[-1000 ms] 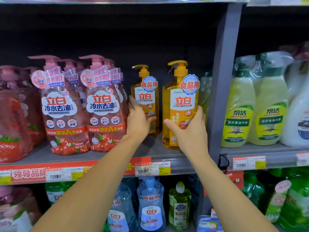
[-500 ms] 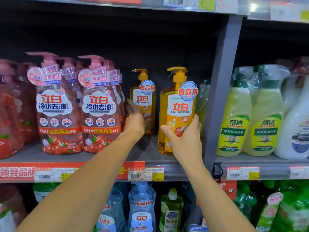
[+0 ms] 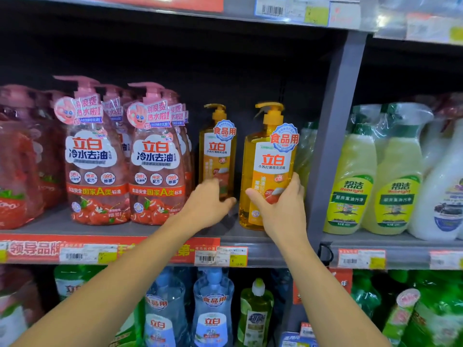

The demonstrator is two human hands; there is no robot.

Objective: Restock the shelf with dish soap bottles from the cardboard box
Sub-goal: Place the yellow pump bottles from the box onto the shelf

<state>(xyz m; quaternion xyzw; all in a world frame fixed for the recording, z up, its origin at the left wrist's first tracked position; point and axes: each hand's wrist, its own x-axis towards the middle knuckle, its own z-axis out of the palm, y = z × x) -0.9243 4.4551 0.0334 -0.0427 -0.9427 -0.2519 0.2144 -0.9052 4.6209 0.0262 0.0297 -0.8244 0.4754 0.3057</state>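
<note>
Head view is showing the front yellow bottle (image 3: 269, 169) standing upright on the shelf (image 3: 155, 227), long axis vertical, near the front edge beside the grey upright post (image 3: 333, 136). It is looking amber and translucent, with a pump top, a white-and-orange label and a round blue tag. Right hand (image 3: 278, 204) is wrapping it low down, thumb across the label and fingers (image 3: 295, 182) curling round the far side. A second yellow bottle (image 3: 217, 152) is standing further back and to the left; left hand (image 3: 209, 202) is reaching at its base (whether those fingers are gripping or only touching, I cannot tell). Pink bottles (image 3: 96, 156) are crowding the left.
</note>
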